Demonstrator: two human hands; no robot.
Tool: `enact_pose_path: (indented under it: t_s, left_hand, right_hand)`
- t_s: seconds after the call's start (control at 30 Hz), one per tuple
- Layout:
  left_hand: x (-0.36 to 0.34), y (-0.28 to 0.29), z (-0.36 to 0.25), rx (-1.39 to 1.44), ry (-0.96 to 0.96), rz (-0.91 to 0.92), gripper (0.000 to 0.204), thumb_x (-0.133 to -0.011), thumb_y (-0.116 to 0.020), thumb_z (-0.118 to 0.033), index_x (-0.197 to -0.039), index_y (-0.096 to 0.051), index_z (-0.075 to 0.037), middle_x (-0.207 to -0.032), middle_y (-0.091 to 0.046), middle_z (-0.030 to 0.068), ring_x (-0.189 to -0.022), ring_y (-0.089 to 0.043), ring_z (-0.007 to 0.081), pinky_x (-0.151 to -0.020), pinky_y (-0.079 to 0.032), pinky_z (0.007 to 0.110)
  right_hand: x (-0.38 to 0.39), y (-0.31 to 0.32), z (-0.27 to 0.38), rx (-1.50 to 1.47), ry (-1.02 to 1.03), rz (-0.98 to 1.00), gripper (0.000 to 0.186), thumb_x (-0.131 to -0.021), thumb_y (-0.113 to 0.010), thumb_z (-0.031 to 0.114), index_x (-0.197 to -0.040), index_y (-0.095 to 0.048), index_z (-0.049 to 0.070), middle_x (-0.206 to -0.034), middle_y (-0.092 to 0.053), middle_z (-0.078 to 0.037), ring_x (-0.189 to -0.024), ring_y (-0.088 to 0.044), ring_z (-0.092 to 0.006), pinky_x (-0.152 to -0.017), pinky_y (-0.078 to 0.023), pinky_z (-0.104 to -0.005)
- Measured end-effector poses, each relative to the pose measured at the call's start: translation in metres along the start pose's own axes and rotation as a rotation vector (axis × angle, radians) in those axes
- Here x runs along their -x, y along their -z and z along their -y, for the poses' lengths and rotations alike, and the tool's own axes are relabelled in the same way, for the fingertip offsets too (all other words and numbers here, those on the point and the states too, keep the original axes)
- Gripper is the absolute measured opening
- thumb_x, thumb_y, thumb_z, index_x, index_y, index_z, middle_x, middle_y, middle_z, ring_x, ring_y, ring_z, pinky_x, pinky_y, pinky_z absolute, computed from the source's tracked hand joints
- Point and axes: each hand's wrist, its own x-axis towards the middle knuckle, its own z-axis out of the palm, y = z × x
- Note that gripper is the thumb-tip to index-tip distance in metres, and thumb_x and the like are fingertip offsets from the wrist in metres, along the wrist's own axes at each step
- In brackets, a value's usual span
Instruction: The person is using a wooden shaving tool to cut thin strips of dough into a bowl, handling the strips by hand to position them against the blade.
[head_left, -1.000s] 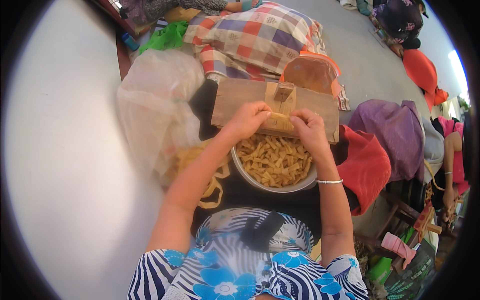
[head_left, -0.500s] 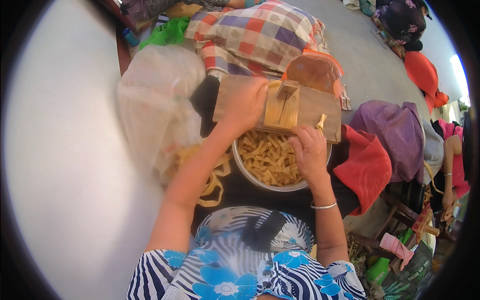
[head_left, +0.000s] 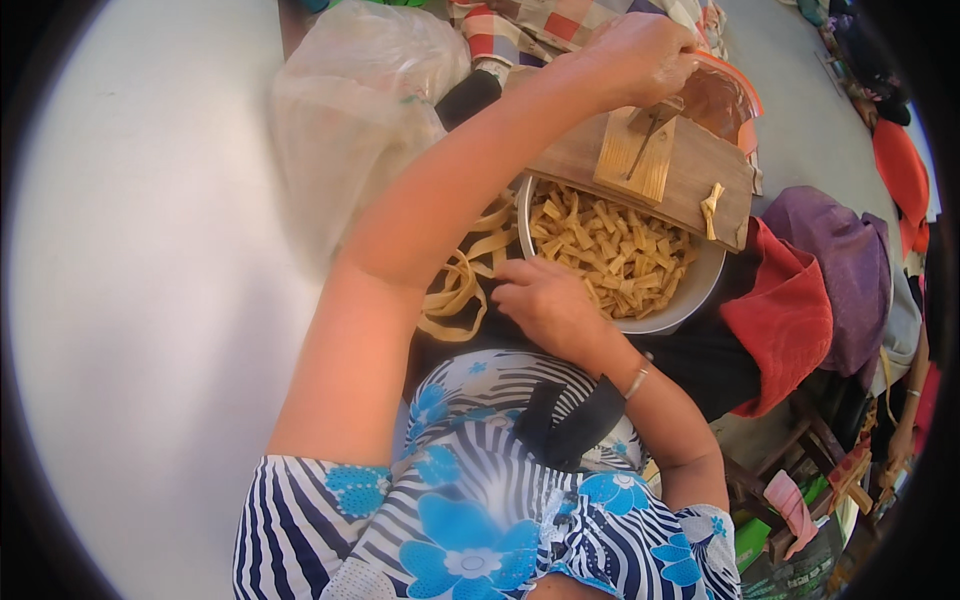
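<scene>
My left hand [head_left: 650, 60] reaches high across the wooden board [head_left: 730, 180], fingers bent beside the orange-rimmed container [head_left: 745, 95]; what they hold is hidden. The board carries a lighter block [head_left: 615, 155] with a narrow slot and, at its right, a knotted yellow piece [head_left: 712, 205]. Beneath it a white-rimmed bowl [head_left: 696, 295] holds many short yellow pieces [head_left: 620, 240]. My right hand [head_left: 550, 300] is by the bowl's lower left, fingers apart and loosely bent, near long yellow strips [head_left: 450, 290].
A cloudy plastic bag [head_left: 340, 140] lies left of the bowl, checked cloth [head_left: 520, 30] behind. Red [head_left: 780, 330] and purple [head_left: 830, 260] cloths are at my right. Beyond them are a dark wooden stool [head_left: 805, 450] and another person's arm [head_left: 905, 420].
My left hand has risen up and right over the board. My right hand has left the board for the bowl's lower left. The knotted piece remains on the board; the view has shifted.
</scene>
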Motion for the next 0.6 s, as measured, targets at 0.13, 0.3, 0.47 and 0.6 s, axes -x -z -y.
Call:
enact_pose_path:
  t_s: [0.13, 0.3, 0.47, 0.6]
  left_hand:
    - [0.018, 0.009, -0.002, 0.029, 0.116, 0.016, 0.027, -0.089, -0.056, -0.026, -0.100, -0.069, -0.004, -0.092, -0.068, 0.0197, -0.088, -0.065, 0.0331, -0.080, -0.050, 0.042]
    - [0.039, 0.021, 0.003, 0.226, 0.017, 0.057, 0.026, -0.091, -0.056, -0.022, -0.101, -0.068, -0.001, -0.087, -0.068, 0.0149, -0.081, -0.064, 0.0244, -0.075, -0.050, 0.034]
    - [0.095, 0.036, -0.025, 0.531, 0.193, 0.235, 0.027, -0.095, -0.053, -0.017, -0.109, -0.065, 0.002, -0.092, -0.068, 0.0059, -0.084, -0.062, 0.0148, -0.079, -0.050, 0.028]
    - [0.133, 0.027, -0.067, 0.814, 0.143, 0.391, 0.031, -0.095, -0.054, -0.018, -0.121, -0.059, -0.001, -0.095, -0.067, 0.0055, -0.085, -0.061, 0.0141, -0.079, -0.050, 0.027]
  right_hand:
    - [-0.012, -0.033, -0.001, 0.226, 0.067, 0.214, 0.012, -0.075, -0.059, 0.008, -0.083, -0.068, 0.010, -0.106, -0.058, -0.008, -0.098, -0.052, -0.0269, -0.088, -0.039, -0.0371]
    - [-0.004, -0.012, -0.001, -0.157, 0.061, -0.057, 0.012, -0.070, -0.068, 0.006, -0.082, -0.068, 0.005, -0.114, -0.059, -0.011, -0.110, -0.052, -0.0314, -0.093, -0.041, -0.0431]
    - [0.049, 0.073, 0.021, -0.966, -0.352, -0.355, 0.020, -0.087, -0.066, 0.017, -0.086, -0.065, -0.003, -0.096, -0.065, -0.009, -0.096, -0.061, -0.0247, -0.091, -0.047, -0.0385]
    - [0.088, 0.116, 0.030, -1.125, -0.344, -0.678, 0.023, -0.096, -0.057, 0.020, -0.094, -0.062, -0.002, -0.064, -0.055, -0.002, -0.054, -0.049, -0.0099, -0.055, -0.044, -0.0246]
